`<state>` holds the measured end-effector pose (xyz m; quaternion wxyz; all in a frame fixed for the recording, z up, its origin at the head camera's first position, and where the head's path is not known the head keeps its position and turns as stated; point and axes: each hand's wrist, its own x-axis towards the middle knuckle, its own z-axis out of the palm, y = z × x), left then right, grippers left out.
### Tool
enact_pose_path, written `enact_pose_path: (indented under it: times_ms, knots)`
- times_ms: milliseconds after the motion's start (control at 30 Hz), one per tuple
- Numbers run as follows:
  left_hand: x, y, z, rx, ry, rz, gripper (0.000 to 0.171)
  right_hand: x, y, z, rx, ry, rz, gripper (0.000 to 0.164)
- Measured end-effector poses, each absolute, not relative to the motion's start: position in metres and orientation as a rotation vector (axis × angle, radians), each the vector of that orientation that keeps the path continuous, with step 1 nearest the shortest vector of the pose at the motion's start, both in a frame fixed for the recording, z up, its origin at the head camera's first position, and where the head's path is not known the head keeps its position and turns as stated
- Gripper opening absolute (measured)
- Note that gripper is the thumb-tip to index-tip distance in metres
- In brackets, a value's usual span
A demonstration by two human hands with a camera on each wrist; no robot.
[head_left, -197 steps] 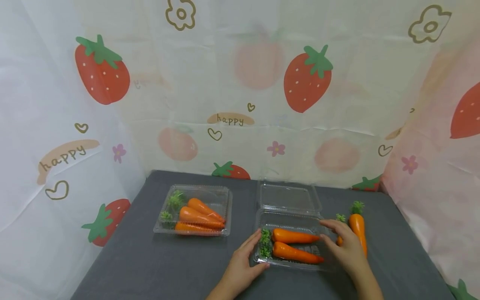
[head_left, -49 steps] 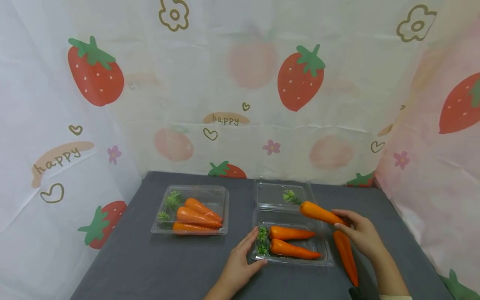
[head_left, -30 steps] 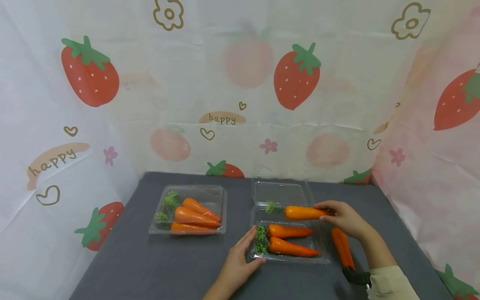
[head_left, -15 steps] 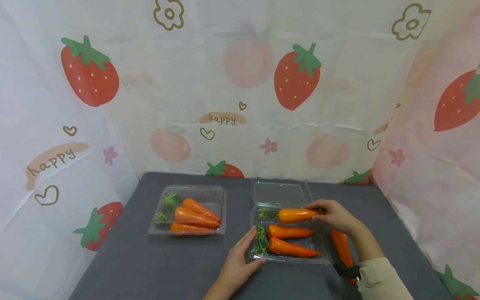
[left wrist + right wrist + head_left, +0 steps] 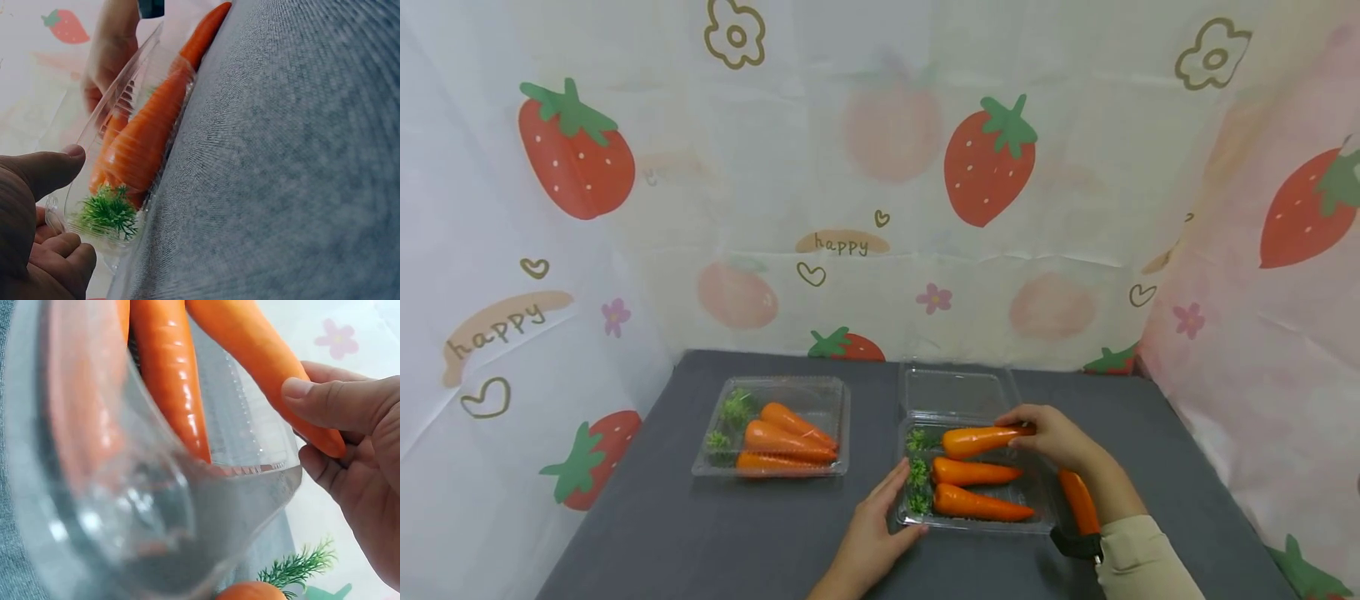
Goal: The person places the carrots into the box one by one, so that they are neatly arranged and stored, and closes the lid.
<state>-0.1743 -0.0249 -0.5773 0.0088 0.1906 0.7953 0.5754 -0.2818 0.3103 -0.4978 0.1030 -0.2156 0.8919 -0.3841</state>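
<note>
In the head view, my right hand (image 5: 1052, 433) pinches the tapered tip of a carrot (image 5: 973, 442) over the back of a clear plastic clamshell box (image 5: 977, 527). The right wrist view shows the thumb (image 5: 300, 389) on top of this carrot and fingers behind it. Two more carrots, a middle one (image 5: 976, 472) and a front one (image 5: 981, 503), lie side by side in the box, green tops to the left. My left hand (image 5: 868, 529) rests at the box's left front corner, fingers along the side wall, thumb by the front edge.
The box's hinged lid (image 5: 958, 392) lies folded back behind it. Another clear box (image 5: 771, 380), closed, stands to the left with several carrots inside. Beside my right wrist lies a loose carrot (image 5: 1078, 500), partly hidden by a black wrist strap (image 5: 1077, 544). Printed cloth walls surround the grey table.
My right hand first reached toward the loose carrots at right, then lifted one, carried it left over the box and lowered it behind the other two. My left hand stays at the corner.
</note>
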Motion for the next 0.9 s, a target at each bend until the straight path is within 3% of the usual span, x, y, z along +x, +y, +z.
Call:
enact_pose_path:
  times_ms: [900]
  knots:
    - [-0.174,-0.024,-0.580,0.616,2.502,1.816,0.085,-0.279,0.297,-0.506,-0.661,2.761,-1.004,0.030]
